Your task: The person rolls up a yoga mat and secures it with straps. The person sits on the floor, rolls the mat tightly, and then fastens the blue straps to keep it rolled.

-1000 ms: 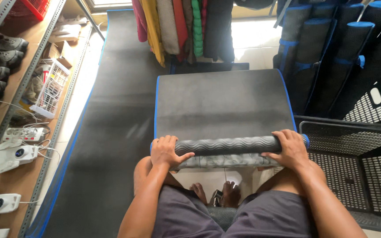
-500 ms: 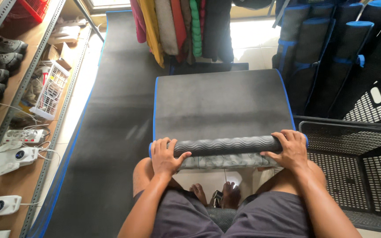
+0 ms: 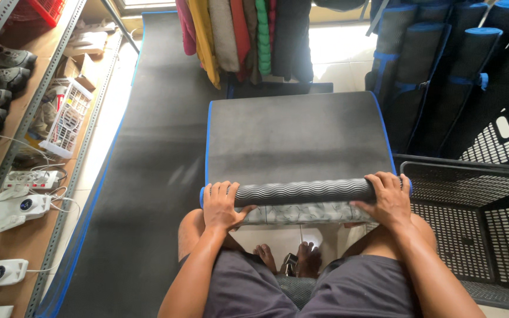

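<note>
A dark grey mat with blue edges (image 3: 293,135) lies flat in front of me, its near end rolled into a ribbed tube (image 3: 304,191). My left hand (image 3: 222,206) rests palm-down on the left end of the roll. My right hand (image 3: 387,200) presses on the right end, fingers curled over it. The roll sits on a pale marbled edge (image 3: 296,213) above my knees. My bare feet (image 3: 284,259) show on the tiled floor below.
A second long dark mat (image 3: 148,176) lies to the left. Metal shelves (image 3: 13,147) hold shoes, a white basket and white devices with cables. Rolled mats (image 3: 443,65) stand at the back right, hanging colourful mats (image 3: 237,35) behind, a black mesh crate (image 3: 478,218) on the right.
Both hands have shifted slightly forward on the roll, and the rolled tube has turned a little farther along the mat.
</note>
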